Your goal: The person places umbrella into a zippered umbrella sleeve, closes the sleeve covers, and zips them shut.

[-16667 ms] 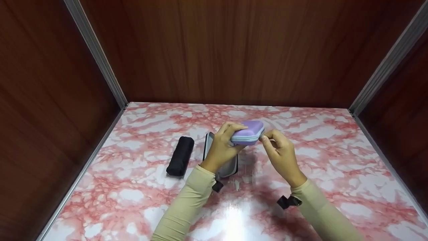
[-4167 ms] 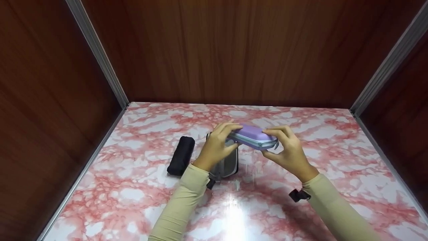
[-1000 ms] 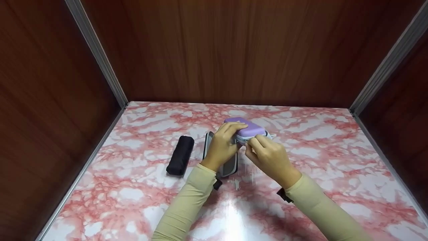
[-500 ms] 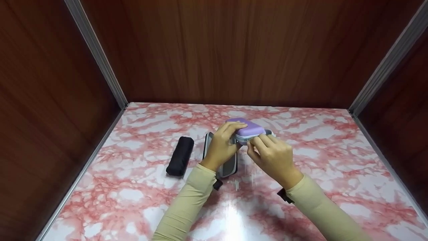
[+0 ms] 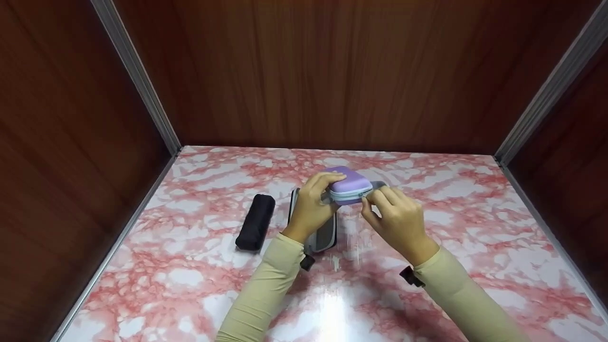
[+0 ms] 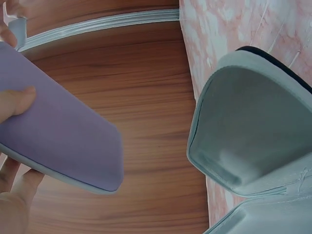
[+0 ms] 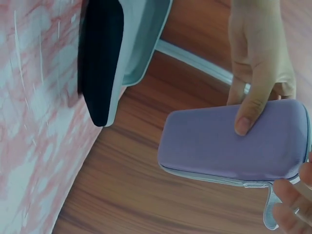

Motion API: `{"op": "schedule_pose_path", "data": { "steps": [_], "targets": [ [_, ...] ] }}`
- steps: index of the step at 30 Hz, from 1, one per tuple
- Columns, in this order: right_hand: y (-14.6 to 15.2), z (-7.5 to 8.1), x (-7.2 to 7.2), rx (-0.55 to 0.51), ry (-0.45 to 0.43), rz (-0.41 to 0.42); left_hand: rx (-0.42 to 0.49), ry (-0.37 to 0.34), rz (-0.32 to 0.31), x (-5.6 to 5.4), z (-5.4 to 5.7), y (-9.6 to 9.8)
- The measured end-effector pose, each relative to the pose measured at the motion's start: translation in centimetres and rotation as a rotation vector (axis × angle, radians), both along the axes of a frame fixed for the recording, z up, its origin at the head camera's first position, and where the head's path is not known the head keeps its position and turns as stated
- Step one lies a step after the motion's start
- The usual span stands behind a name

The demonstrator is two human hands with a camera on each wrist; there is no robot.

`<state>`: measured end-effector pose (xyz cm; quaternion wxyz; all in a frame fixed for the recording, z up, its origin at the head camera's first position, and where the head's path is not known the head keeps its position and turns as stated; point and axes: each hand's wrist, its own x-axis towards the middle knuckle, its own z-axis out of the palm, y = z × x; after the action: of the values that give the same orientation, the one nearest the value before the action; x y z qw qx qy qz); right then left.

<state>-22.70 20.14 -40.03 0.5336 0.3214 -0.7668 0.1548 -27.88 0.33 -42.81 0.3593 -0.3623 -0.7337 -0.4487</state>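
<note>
A purple hard-shell zip case (image 5: 350, 179) with a pale blue zipper is held above the table in the head view. My left hand (image 5: 312, 204) grips its left side, thumb below and fingers on top. At the near right corner my right hand (image 5: 396, 216) pinches the zipper pull; its fingertips partly hide the pull. A short grey strap loop (image 7: 271, 208) hangs from the case's end, beside the right fingers. The lid and base look closed together in the right wrist view. Beneath the left hand an open case with grey lining (image 6: 253, 122) lies on the table, partly covered.
Left of the open case lies a long black pouch (image 5: 256, 222). The red and white marbled tabletop (image 5: 190, 280) is bounded by brown wood panels (image 5: 304, 71) at the back and both sides, with metal strips (image 5: 137, 76) at the corners.
Both hands held the purple case's two ends about four seconds ago. Since then my right hand has moved to the near-side zipper and, in the last half second, slid right along it.
</note>
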Motion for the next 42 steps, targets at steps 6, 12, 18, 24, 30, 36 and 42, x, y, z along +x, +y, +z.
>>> {"op": "schedule_pose_path", "data": {
  "steps": [6,12,18,24,30,36,42],
  "targets": [
    [0.2,-0.1,0.1,-0.008,-0.058,0.045,-0.001,0.010,0.012,-0.1,-0.2,0.0],
    [0.3,-0.3,0.0,-0.027,-0.118,0.123,-0.022,0.018,0.091,0.0,-0.2,0.1],
    [0.4,-0.4,0.0,-0.082,-0.156,0.183,-0.001,0.014,0.090,0.1,-0.2,0.1],
    [0.5,-0.4,-0.1,-0.159,-0.215,0.224,0.057,0.007,0.071,-0.1,-0.1,0.3],
    [0.7,-0.6,-0.2,-0.196,-0.220,0.226,0.084,-0.008,0.048,-0.1,0.0,0.4],
    [0.8,-0.5,-0.3,-0.217,-0.198,0.241,0.097,0.001,0.020,-0.2,0.2,0.3],
    [1.0,-0.5,-0.4,-0.264,-0.248,0.239,0.109,0.011,-0.003,-0.2,0.1,0.3]
  ]
}}
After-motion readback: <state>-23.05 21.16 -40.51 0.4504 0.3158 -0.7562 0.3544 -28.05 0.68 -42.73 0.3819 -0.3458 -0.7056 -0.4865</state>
